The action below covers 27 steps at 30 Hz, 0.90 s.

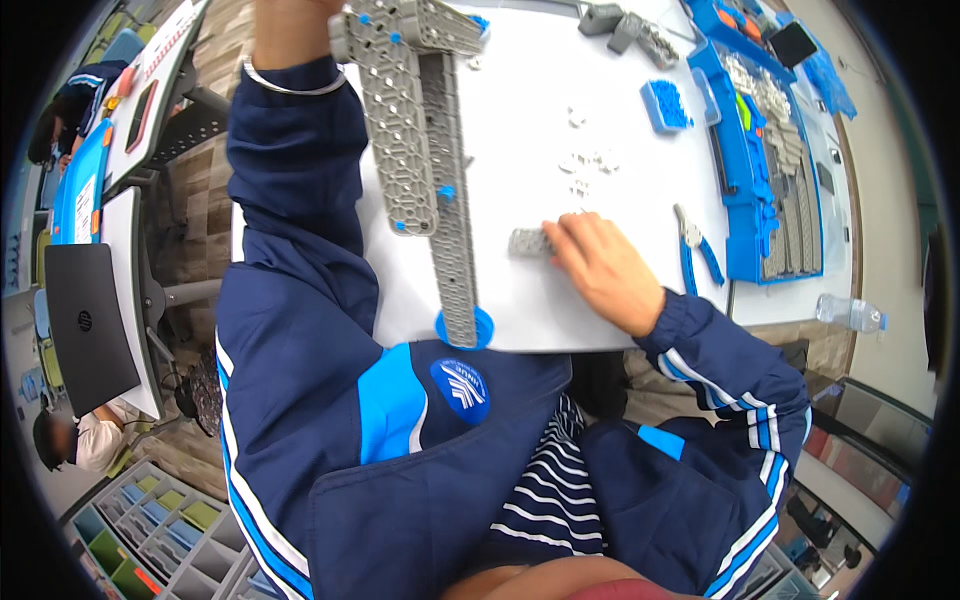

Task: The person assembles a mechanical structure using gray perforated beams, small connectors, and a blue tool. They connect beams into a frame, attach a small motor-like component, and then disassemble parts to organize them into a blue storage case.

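My right hand (602,268) rests low over the white table, its fingers closed on the end of a short grey perforated plastic piece (528,242). My left arm reaches to the far side. Only the wrist and the base of my left hand (298,8) show at the top edge, and its fingers are out of the picture. Beside it stands a grey plastic assembly (395,130) of honeycomb-patterned plates and long perforated beams, joined with blue pins (446,192). A blue round disc (482,328) sits under the near end of one beam.
White small connectors (590,162) lie scattered mid-table. A small tub of blue pins (668,106), blue-handled pliers (697,250) and a blue parts case (745,230) are to the right, with a plastic bottle (850,312) beyond. Grey parts (628,35) lie at the far side.
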Each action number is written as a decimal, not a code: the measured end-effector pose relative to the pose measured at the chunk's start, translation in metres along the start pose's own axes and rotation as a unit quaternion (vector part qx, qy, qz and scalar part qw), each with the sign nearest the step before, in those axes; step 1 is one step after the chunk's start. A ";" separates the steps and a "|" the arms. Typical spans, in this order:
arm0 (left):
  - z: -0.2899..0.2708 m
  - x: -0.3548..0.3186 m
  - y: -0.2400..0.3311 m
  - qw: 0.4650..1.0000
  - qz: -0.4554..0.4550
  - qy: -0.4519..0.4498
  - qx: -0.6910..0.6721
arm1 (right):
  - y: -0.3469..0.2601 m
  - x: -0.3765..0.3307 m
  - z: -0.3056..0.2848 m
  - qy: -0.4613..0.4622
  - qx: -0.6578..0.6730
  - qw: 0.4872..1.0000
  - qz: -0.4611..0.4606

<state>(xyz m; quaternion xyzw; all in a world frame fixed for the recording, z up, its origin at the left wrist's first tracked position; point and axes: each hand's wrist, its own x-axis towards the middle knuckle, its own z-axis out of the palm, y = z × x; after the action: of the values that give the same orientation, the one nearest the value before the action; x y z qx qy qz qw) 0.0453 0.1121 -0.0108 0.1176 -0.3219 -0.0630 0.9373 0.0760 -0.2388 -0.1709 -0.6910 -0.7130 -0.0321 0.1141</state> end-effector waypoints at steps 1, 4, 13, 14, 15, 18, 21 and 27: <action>0.000 0.002 -0.004 1.000 0.020 -0.007 -0.014 | 0.013 0.011 -0.004 0.020 -0.006 1.000 0.003; 0.000 0.003 -0.014 0.997 0.052 -0.031 -0.055 | 0.104 0.076 -0.030 0.163 -0.062 0.984 0.033; -0.006 0.005 -0.012 0.984 0.087 -0.006 -0.155 | 0.392 0.289 -0.001 -0.042 -0.184 0.921 0.341; -0.006 0.005 -0.010 0.983 0.096 0.003 -0.155 | 0.402 0.296 0.012 -0.069 -0.181 0.916 0.352; -0.007 0.004 -0.008 0.984 0.098 0.004 -0.148 | 0.411 0.299 0.021 -0.086 -0.180 0.914 0.353; -0.012 0.003 -0.003 0.986 0.110 0.012 -0.126 | 0.428 0.297 0.034 -0.112 -0.176 0.919 0.335; -0.021 0.011 0.003 0.995 0.049 -0.053 -0.075 | 0.441 0.286 0.035 -0.117 -0.169 0.930 0.304; -0.023 0.011 0.000 0.995 0.072 -0.034 -0.061 | 0.439 0.266 0.024 -0.128 -0.146 0.943 0.272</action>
<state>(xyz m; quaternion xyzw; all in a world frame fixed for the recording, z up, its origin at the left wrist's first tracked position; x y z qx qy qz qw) 0.0682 0.1142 -0.0221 0.0348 -0.3572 -0.0193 0.9332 0.5042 0.0451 -0.1888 -0.8660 -0.4940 -0.0154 -0.0757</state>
